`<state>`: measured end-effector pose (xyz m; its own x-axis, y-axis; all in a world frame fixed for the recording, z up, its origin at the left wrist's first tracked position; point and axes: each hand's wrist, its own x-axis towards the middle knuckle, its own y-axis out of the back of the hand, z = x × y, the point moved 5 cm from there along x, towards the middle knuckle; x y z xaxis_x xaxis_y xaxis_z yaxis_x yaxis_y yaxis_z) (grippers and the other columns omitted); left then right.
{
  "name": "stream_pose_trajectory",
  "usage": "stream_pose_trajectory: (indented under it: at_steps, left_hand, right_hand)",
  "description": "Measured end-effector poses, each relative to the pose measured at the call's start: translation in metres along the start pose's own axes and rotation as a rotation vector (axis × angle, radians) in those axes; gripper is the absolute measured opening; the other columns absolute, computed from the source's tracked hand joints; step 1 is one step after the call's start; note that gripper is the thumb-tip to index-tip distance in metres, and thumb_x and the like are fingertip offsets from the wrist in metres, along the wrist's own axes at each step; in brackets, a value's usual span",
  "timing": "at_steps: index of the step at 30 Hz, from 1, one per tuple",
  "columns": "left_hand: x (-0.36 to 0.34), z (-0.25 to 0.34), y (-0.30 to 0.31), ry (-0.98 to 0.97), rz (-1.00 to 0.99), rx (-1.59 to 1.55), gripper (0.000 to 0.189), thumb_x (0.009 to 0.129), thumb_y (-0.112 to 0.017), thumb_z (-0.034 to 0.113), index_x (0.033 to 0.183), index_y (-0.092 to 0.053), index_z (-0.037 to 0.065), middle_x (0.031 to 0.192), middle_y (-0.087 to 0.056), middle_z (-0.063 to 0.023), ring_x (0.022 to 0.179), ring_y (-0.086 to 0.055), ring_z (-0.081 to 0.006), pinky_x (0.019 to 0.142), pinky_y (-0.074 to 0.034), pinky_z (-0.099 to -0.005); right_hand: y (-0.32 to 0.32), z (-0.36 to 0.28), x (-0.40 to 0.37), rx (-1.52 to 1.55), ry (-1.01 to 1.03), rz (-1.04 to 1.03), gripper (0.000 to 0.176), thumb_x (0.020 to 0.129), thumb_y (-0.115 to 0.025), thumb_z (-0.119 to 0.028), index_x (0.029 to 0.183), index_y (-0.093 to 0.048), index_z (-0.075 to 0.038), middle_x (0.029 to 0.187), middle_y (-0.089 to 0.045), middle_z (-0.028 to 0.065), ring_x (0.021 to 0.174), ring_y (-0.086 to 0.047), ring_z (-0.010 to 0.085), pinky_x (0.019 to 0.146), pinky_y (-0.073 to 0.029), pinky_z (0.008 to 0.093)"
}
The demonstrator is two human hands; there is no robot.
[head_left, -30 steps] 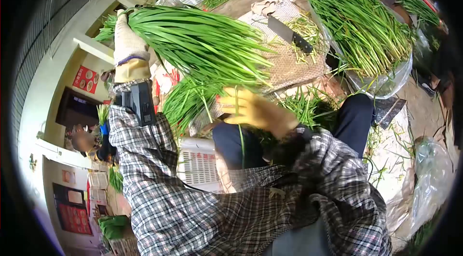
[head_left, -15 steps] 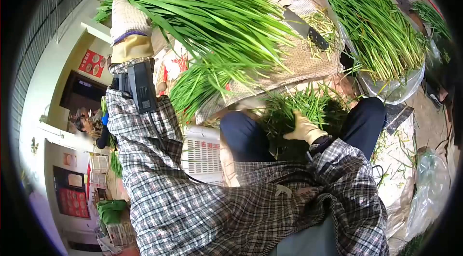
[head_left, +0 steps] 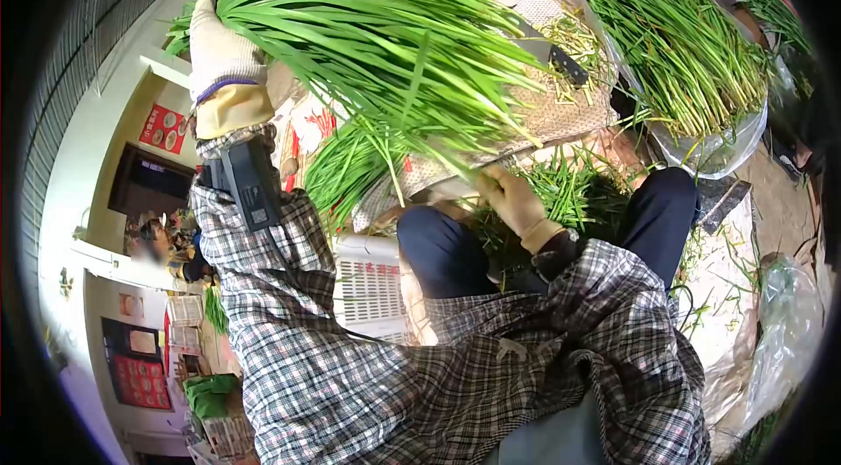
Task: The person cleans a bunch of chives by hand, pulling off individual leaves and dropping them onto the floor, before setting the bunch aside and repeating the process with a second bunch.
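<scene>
My left hand (head_left: 226, 40), in a cream knitted glove, is closed round a large bunch of garlic chives (head_left: 377, 44). Their leaves fan out to the right, with pale ends low on that side. Below the bunch, my gloved right hand (head_left: 512, 200) pinches the pale end of a chive stalk (head_left: 455, 163), which runs up in front of the bunch, slightly blurred. Loose chive trimmings (head_left: 569, 193) lie in a dark heap between my knees, behind the right hand. More chives (head_left: 346, 163) rest under the held bunch, on the edge of a woven sack (head_left: 499, 127).
A black-handled knife (head_left: 569, 66) lies on the sack among cut pale stalk ends. To its right, a thick pile of chives (head_left: 674, 53) sits on clear plastic (head_left: 727, 154). A white slotted crate (head_left: 372, 290) stands by my left knee. Another person (head_left: 180, 255) is at far left.
My right hand has risen from the trimmings heap, moved left towards the held bunch and closed on a stalk. The left hand still grips the bunch.
</scene>
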<state>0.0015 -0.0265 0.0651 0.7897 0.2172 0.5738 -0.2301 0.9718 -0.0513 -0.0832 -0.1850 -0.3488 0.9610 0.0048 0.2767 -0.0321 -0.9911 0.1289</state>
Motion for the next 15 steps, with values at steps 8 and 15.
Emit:
stream_pose_trajectory:
  at_steps: [8,15]
  left_hand:
    - [0.011,-0.005,0.017,0.038,-0.078,-0.085,0.039,0.101,-0.044,0.037,0.111,-0.06,0.003,0.109,-0.066,-0.0122,0.097,-0.063,-0.0245,0.087,-0.052,-0.0366]
    - [-0.007,-0.027,0.033,0.212,-0.13,-0.389,0.028,0.096,-0.057,0.036,0.097,-0.064,0.009,0.096,-0.067,-0.0081,0.084,-0.062,-0.0248,0.079,-0.053,-0.0386]
  right_hand:
    - [0.032,0.114,-0.051,-0.533,-0.554,-0.423,0.046,0.092,-0.058,-0.038,0.118,-0.062,0.0,0.113,-0.065,0.0232,0.109,-0.06,0.0365,0.096,-0.045,0.04]
    - [0.125,-0.045,-0.008,0.296,-0.169,0.054,0.075,0.086,-0.073,-0.031,0.145,-0.035,-0.006,0.131,-0.054,0.0244,0.121,-0.054,0.0278,0.1,-0.043,0.0332]
